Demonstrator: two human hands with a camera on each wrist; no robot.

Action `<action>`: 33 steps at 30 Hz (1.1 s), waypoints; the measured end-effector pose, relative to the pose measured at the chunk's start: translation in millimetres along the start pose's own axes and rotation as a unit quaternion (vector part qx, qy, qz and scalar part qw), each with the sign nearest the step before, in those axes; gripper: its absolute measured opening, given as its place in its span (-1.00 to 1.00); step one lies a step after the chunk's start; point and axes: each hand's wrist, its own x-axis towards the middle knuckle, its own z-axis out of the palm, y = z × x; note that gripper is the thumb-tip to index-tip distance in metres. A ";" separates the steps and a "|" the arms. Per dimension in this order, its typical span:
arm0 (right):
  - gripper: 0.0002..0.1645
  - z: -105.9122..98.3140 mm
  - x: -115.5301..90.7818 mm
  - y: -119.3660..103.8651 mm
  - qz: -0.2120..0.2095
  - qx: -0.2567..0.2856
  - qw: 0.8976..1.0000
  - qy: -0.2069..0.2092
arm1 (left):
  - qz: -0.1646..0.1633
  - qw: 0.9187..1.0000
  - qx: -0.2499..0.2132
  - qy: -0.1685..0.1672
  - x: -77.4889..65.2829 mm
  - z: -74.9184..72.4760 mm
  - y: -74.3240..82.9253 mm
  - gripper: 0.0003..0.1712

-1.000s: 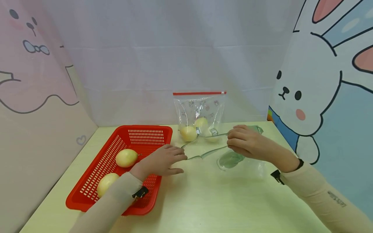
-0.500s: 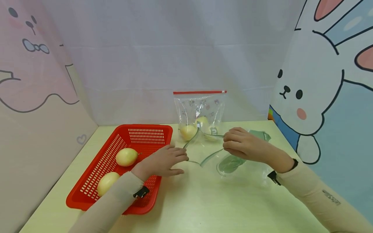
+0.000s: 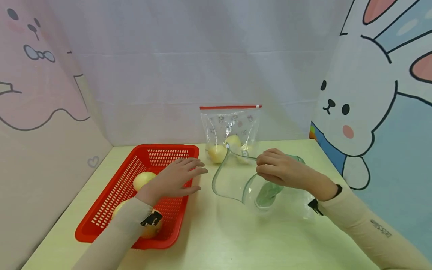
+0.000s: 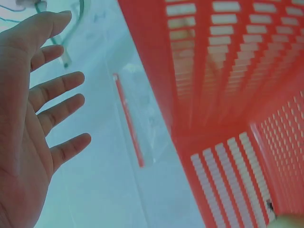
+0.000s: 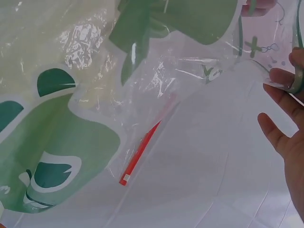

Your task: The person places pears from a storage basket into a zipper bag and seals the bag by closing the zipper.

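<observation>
Head view: on a pale desk [image 3: 233, 240], a left hand [image 3: 173, 177], fingers loosely spread, reaches over a red basket [image 3: 172, 210] of yellow fruits [image 3: 144, 180]; the right hand [image 3: 283, 170] pinches the rim of a clear green-printed bag [image 3: 268, 194], just before a red-zipped bag [image 3: 230, 122]. Left wrist: fingers wide, beside the basket. Right wrist: fingers hold the bag's green edge.

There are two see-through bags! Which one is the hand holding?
The green-edged bag: the right hand pinches the edge of its open mouth. The other, the red-topped bag, stands behind, untouched, with yellow fruit inside.
</observation>
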 end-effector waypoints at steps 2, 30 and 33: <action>-0.65 0.7 -0.7 0.5 0.000 -0.002 1.000 0.002 | -0.016 1.000 0.011 0.007 -6.0 -2.4 -8.7 -0.42; -0.63 4.3 -2.0 2.5 -0.007 -0.014 0.999 0.030 | -0.321 0.940 -0.045 -0.111 -84.2 37.3 -95.2 -0.03; -0.62 4.5 -3.0 2.4 -0.005 -0.015 0.999 0.030 | -0.344 0.928 -0.061 -0.132 -85.8 41.5 -97.1 -0.02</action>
